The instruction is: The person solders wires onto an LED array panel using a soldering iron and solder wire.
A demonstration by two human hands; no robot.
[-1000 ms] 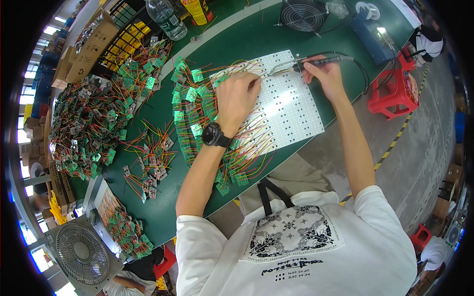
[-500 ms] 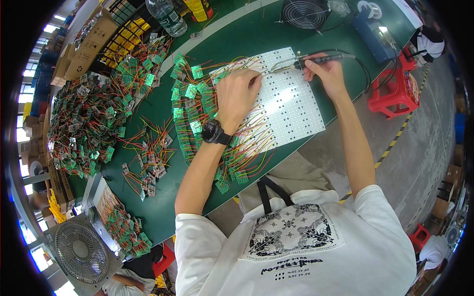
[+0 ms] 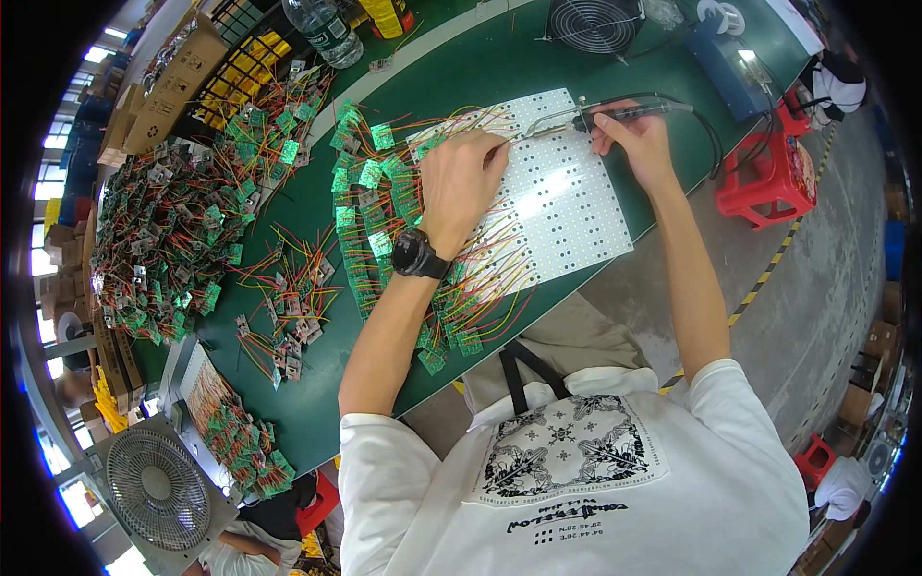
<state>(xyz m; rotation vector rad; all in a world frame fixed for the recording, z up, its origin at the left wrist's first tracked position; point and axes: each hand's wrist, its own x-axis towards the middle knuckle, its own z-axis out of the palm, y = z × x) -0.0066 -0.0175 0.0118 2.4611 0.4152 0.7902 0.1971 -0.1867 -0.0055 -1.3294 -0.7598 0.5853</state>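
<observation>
Head view, right hand: right hand (image 3: 629, 139) pinching the black handle of a corded soldering iron (image 3: 631, 113) between thumb and fingers; metal tip points left, over the panel.
Head view, left hand: left hand (image 3: 463, 178) curled over the panel's left part, near the iron tip; fingertips hidden, cannot tell whether they pinch a wire.
Panel: white dotted panel (image 3: 567, 216), flat on the green bench (image 3: 461, 72), tilted to the bench edge.
Wires: red and yellow wires (image 3: 504, 254) lie across the panel's left side, running to green circuit boards (image 3: 370, 174).
Far left: large heap of wired boards (image 3: 168, 240).
Far right: blue box (image 3: 722, 67), spool (image 3: 718, 17) on it.
</observation>
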